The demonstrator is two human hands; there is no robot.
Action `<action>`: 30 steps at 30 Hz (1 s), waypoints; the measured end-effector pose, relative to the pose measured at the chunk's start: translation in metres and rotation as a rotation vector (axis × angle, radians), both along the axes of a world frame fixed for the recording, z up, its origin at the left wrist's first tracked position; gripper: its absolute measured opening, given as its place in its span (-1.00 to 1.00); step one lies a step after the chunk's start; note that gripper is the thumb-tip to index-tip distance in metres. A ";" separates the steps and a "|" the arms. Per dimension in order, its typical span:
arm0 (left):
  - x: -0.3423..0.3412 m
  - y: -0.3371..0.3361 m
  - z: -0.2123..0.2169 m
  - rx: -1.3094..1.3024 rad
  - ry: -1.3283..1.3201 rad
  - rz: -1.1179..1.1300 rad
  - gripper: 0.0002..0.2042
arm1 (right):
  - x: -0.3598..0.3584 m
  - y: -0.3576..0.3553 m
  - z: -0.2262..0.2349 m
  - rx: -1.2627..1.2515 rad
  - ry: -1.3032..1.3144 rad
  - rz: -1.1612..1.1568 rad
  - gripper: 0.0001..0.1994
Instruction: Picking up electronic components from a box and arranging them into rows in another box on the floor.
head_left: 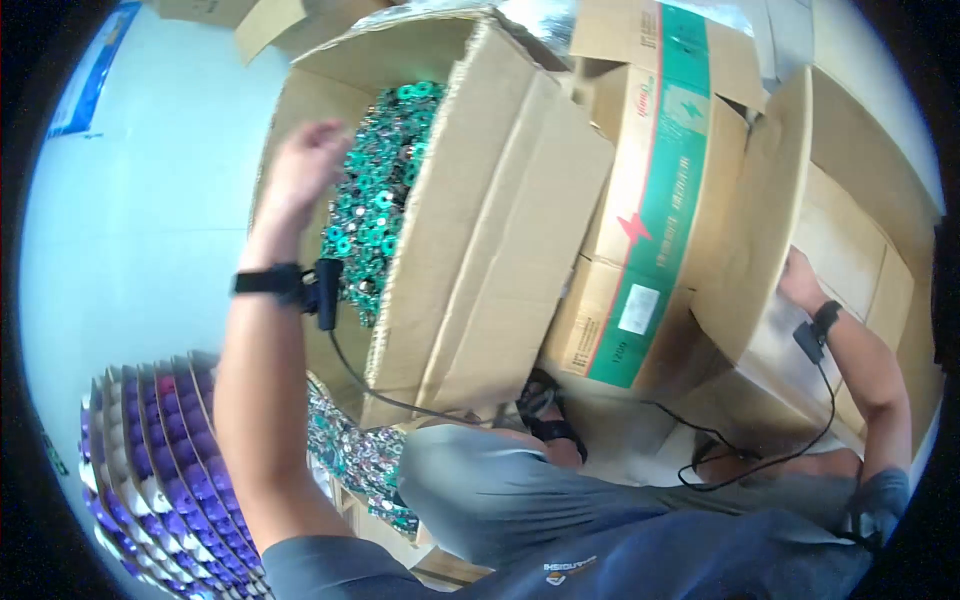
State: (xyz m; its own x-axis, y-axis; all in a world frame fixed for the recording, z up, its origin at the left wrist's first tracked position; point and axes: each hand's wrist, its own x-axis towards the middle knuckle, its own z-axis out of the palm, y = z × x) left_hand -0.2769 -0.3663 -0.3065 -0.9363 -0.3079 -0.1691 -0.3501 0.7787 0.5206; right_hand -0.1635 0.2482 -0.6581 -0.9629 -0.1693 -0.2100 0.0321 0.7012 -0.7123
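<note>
My left hand [308,168] is raised over the left side of an open cardboard box [490,210], blurred by motion, its fingers seeming curled. Anything it may hold cannot be made out. Beside it, inside that box, lies a heap of small green and silver ring-shaped metal parts [385,200]. Over on the right, my right hand [800,280] is against the inner side of a wall of another open cardboard box [785,170]. Its fingers are mostly hidden or blurred. Both wrists carry black straps with small black devices, from which cables run.
Between the two open boxes stands a carton [600,290] with a green band. At lower left are stacked cardboard layers of purple and white round pieces [180,440]. More green and silver parts [365,460] lie below the left box, near my leg. A black cable [720,488] crosses my lap.
</note>
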 end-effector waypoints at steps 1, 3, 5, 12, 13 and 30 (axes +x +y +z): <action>-0.002 -0.023 -0.019 -0.105 -0.110 -0.004 -0.54 | -0.002 -0.006 0.001 -0.044 -0.011 -0.029 -0.82; -0.001 -0.059 -0.059 -0.333 -0.256 -0.077 -0.49 | -0.010 -0.017 0.015 -0.016 -0.034 0.030 -0.73; 0.001 -0.063 -0.097 -0.440 -0.202 -0.164 -0.46 | -0.009 -0.016 0.027 -0.048 -0.025 0.079 -0.69; 0.001 -0.053 -0.127 -0.397 -0.221 -0.138 -0.41 | -0.001 -0.017 0.032 -0.078 -0.063 0.044 -0.70; 0.002 -0.052 -0.128 -0.397 -0.218 -0.142 -0.41 | 0.000 -0.014 0.028 -0.077 -0.060 0.040 -0.70; 0.009 -0.050 -0.137 -0.232 -0.152 -0.106 -0.26 | 0.000 -0.008 0.025 -0.005 -0.036 0.022 -0.81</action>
